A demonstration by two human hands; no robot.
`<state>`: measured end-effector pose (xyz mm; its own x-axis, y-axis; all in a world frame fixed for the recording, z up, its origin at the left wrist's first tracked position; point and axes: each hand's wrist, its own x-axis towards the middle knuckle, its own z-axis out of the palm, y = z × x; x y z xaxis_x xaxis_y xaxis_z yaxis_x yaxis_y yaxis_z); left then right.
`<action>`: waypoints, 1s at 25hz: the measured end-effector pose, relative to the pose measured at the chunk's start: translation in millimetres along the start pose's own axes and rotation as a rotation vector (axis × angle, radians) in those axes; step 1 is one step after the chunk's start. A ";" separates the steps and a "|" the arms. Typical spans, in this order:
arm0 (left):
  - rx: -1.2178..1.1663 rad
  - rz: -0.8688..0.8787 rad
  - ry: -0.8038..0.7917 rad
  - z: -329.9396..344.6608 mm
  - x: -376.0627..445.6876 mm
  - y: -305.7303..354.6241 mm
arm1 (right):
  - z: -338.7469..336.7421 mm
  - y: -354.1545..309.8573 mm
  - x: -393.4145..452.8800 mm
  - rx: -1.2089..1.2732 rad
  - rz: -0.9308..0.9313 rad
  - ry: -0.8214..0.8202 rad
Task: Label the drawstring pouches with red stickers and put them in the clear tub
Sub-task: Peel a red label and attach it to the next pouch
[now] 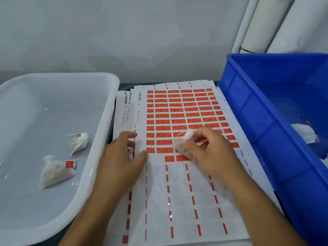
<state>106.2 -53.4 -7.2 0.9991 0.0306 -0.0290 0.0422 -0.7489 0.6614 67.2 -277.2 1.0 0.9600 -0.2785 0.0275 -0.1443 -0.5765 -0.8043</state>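
Note:
A sheet of red stickers (184, 112) lies on the table in front of me, its lower rows peeled bare. My right hand (211, 153) holds a small white drawstring pouch (182, 144) over the sheet's lower red rows. My left hand (122, 157) lies flat on the sheet's left edge, fingers relaxed, holding nothing. On the left stands the clear tub (104, 121). Inside it lie two white pouches, one (55, 173) with a red sticker on its string, the other (79, 142) further back with a red tag partly showing.
A blue plastic crate (269, 125) stands at the right, against the sticker sheets, with white pouches (305, 134) inside. More sticker sheets (124, 110) are stacked under the top one. A grey wall and white pipes (255, 23) rise behind.

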 end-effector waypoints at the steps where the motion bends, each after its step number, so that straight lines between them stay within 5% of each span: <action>1: -0.061 0.000 -0.002 0.0 -0.9 1.2 | -6.1 1.2 0.2 0.024 0.014 0.058; 5: -0.229 0.033 0.008 -1.6 -3.7 7.9 | -24.5 8.9 7.8 -0.085 0.007 0.298; 10: -0.561 -0.209 -0.223 -4.3 -6.4 16.6 | -27.8 18.1 10.7 -0.171 0.041 0.275; 14: -0.434 -0.181 -0.352 -0.6 -13.6 16.7 | -30.9 7.1 -1.8 -0.191 -0.024 0.385; 21: -0.643 -0.207 -0.387 -1.2 -14.4 19.7 | -2.7 -19.1 -28.5 -0.294 -0.180 -0.102; 25: -0.711 -0.168 -0.439 -0.2 -17.1 22.8 | 10.6 -15.6 -33.8 -0.236 -0.212 -0.100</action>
<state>90.1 -70.9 8.5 0.8946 -0.2652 -0.3598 0.3276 -0.1586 0.9314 39.5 -250.7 6.4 0.9917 -0.0633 0.1118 0.0209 -0.7790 -0.6267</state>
